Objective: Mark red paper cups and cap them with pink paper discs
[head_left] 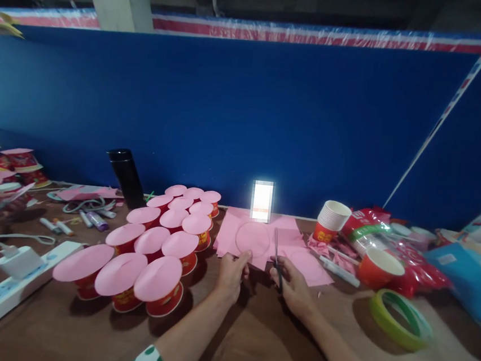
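Observation:
My left hand [232, 271] pinches the near edge of a pink paper sheet [256, 236] with a circle drawn on it. Just to its right, my right hand [292, 282] is closed around a pair of scissors [276, 252], whose blades point away from me over the paper. More pink sheets [309, 265] lie under and to the right of it. Left of my hands stand several red paper cups capped with pink paper discs [162, 241], set in rows.
A bright phone screen [262, 201] leans on the blue wall. A black flask [126, 176], markers [92, 220] and a white power strip [9, 280] lie left. A cup stack [332, 219], red cup [379, 267], snack bags [372, 227] and green tape roll [399, 319] sit right.

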Motion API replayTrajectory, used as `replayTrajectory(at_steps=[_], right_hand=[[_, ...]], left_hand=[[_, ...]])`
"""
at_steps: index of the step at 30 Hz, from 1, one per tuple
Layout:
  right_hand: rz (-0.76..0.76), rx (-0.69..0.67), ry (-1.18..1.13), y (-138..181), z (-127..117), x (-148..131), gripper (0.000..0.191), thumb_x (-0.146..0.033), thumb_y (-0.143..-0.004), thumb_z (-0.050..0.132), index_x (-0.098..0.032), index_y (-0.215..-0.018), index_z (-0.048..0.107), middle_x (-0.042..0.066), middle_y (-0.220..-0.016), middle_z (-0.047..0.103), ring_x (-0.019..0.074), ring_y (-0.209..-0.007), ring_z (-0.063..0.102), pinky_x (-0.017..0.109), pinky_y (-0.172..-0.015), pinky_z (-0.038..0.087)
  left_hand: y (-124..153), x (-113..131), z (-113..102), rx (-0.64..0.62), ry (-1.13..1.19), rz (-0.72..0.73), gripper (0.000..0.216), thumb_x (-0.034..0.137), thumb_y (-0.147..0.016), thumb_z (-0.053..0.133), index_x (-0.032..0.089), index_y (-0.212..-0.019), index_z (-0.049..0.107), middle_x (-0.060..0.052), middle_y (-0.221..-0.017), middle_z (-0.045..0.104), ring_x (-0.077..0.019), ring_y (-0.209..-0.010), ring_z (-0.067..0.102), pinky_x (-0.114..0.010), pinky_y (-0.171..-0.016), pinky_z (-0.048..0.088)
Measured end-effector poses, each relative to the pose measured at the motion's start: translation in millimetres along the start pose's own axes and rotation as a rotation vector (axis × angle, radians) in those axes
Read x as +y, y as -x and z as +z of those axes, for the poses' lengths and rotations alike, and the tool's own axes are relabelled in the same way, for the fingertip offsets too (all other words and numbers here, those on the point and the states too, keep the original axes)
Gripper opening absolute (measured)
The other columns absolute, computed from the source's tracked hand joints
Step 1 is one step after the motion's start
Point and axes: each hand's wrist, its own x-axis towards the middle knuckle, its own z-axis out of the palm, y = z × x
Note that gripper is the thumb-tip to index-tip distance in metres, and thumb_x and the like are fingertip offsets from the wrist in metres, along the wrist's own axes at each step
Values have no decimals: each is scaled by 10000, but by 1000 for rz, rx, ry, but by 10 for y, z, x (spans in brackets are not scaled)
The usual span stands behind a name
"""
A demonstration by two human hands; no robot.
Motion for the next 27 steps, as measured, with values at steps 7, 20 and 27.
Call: replayTrajectory(at_steps=[7, 20, 27], right_hand=[[12, -26, 13, 5, 12, -7, 407, -502, -854, 482, -175, -1090, 533, 66, -903, 633, 173, -786, 609, 254, -629, 496], [-37, -46, 36, 0, 9, -25, 330, -463, -868, 481, -172, -1017, 531, 25, -770, 583, 154, -711, 562, 245, -608, 449], [-67, -42, 49, -5, 11, -54, 309, -460, -862, 483, -176, -972, 538, 29, -810, 599, 156, -744, 572, 252, -667, 467]], left_hand=[[26, -34, 36, -10, 23, -27, 393, 423, -540, 754, 162, -507, 463, 52, -379, 452, -53, -344, 400, -179, -354, 274], [47, -53, 41, -31, 16, -29, 374, 419, -577, 739, 161, -531, 472, 53, -374, 458, -56, -335, 399, -180, -352, 289], [49, -59, 44, -33, -16, -2, 389, 418, -597, 721, 152, -470, 468, 40, -359, 447, -52, -331, 394, -177, -350, 282]])
